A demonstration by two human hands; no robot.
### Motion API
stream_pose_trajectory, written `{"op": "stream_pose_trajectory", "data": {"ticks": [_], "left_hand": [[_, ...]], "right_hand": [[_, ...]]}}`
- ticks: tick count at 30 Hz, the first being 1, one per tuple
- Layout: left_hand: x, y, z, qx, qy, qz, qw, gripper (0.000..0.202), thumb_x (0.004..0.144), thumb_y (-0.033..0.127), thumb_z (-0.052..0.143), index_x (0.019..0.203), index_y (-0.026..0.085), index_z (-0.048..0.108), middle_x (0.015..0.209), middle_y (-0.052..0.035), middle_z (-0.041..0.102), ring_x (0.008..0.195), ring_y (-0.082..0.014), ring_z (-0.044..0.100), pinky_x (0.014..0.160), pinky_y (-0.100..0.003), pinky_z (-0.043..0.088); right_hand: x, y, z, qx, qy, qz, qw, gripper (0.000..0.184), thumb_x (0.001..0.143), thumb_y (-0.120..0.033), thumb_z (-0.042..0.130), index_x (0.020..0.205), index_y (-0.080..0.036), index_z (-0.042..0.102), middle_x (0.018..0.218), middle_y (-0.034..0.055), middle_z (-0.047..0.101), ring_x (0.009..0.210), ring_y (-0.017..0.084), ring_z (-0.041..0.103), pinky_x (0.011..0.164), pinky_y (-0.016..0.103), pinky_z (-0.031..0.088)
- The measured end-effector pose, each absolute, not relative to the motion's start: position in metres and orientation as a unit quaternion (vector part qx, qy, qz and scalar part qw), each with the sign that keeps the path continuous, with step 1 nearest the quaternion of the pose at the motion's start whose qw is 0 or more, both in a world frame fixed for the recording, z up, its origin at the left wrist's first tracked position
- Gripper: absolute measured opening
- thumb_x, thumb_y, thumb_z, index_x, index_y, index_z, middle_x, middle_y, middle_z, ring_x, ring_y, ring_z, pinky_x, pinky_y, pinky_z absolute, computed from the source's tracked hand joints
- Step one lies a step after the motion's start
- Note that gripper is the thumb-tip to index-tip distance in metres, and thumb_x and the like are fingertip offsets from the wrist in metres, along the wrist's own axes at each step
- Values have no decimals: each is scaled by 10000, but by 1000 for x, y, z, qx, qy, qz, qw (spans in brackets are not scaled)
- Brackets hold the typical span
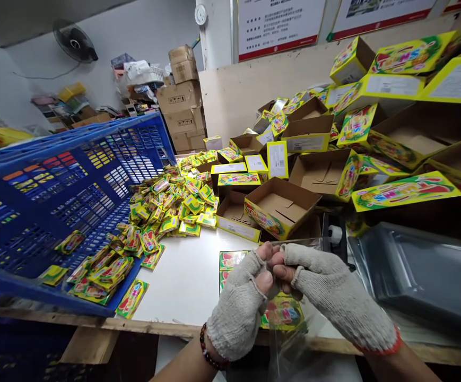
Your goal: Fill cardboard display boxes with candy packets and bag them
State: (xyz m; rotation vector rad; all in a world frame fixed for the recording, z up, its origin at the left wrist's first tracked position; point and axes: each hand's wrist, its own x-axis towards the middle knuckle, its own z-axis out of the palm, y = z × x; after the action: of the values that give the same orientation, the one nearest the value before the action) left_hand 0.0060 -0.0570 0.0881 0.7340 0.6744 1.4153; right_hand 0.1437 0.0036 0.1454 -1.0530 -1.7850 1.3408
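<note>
The blue crate (71, 159) lies tipped at your left, its packets (174, 199) spread onto the white surface (186, 265), presumably so that you can reach them without lifting. Open cartons (281, 204) stand heaped behind and to the right, apparently to leave the near edge for handling. A stack of glossy plastic (421, 276) sits just beyond your right hand (321, 281), likely for easy drawing. Transparent film (292, 350) hangs before you, over printed packs (284, 313) at the near edge. Your right hand pinches the film between thumb and fingers. Your left hand (242, 297) is half curled, fingertips meeting the right's; whether it grips the film cannot be determined.
</note>
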Motion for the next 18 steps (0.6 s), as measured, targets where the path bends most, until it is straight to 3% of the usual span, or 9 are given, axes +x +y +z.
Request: {"op": "stream_pose_trajectory", "data": {"ticks": [5,12,18], "left_hand": [[5,-58,88,325,310,613,650,604,849,420,770,1399,238,600,1459,-146,563,1292,-316,578,1140,-500,437],[2,-59,90,367,338,605,621,559,882,389,738,1403,242,596,1460,-123,575,1356,-302,531,1162,-458,417],[2,-58,96,372,320,581,649,695,808,416,806,1433,235,564,1463,-145,572,1323,-322,557,1103,-451,467]], "right_hand": [[143,4,143,-417,-679,513,318,208,725,-390,638,739,-207,737,760,45,722,637,170,620,560,261,540],[143,3,142,-422,-677,511,321,206,740,-403,658,714,-213,732,731,43,725,611,171,616,530,262,529],[144,3,137,-416,-678,499,343,181,726,-394,683,710,-221,734,790,54,752,718,203,663,642,290,566]]}}
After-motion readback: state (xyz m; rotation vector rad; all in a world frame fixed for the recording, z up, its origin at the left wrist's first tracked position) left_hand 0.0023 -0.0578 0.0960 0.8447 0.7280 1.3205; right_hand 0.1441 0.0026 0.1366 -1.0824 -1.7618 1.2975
